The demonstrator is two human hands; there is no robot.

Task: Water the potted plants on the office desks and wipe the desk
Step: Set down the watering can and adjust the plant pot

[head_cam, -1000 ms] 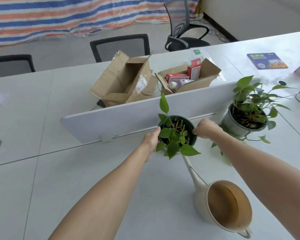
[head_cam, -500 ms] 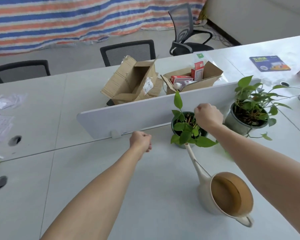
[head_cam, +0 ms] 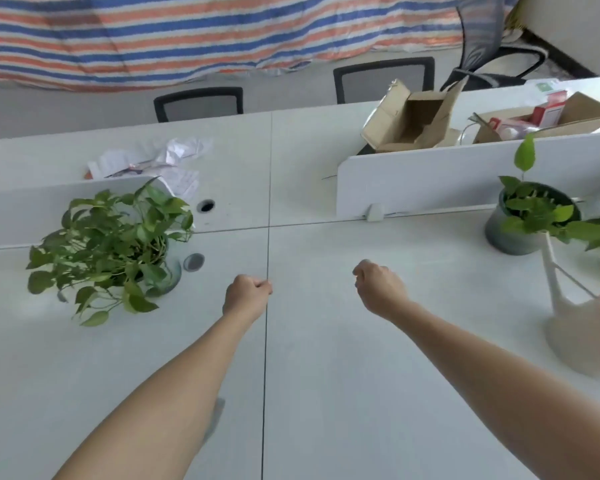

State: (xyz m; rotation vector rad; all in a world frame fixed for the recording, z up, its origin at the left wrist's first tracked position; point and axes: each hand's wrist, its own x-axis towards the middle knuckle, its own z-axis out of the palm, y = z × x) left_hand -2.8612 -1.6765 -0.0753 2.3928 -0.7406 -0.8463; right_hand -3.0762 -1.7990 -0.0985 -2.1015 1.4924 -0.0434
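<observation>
Hands empty, fingers curled inward: left hand (head_cam: 246, 294) and right hand (head_cam: 378, 289) hovering side by side, apart, above the white bench (head_cam: 326, 393). Bushy pothos (head_cam: 108, 244) in a glass pot (head_cam: 168, 275) at 9 o'clock of the left hand, near but untouched. Small potted plant (head_cam: 530, 216) at 2 o'clock of the right hand, against a white divider panel (head_cam: 430, 178). Cream watering can (head_cam: 582, 334) at 3 o'clock, spout tip just beside that small plant, handle out of frame.

Likely step in hand: watering the pothos. Best done by fetching the can first, carrying it level, parting the trailing leaves, then pouring slowly into the pot and not onto the bench. No cloth visible for wiping.

Open cardboard boxes (head_cam: 413, 123) at 1 o'clock beyond the divider, with red cartons (head_cam: 548, 110) in the farther one; printing too small to read. Crumpled papers (head_cam: 160, 161) at 11 o'clock, text illegible.
</observation>
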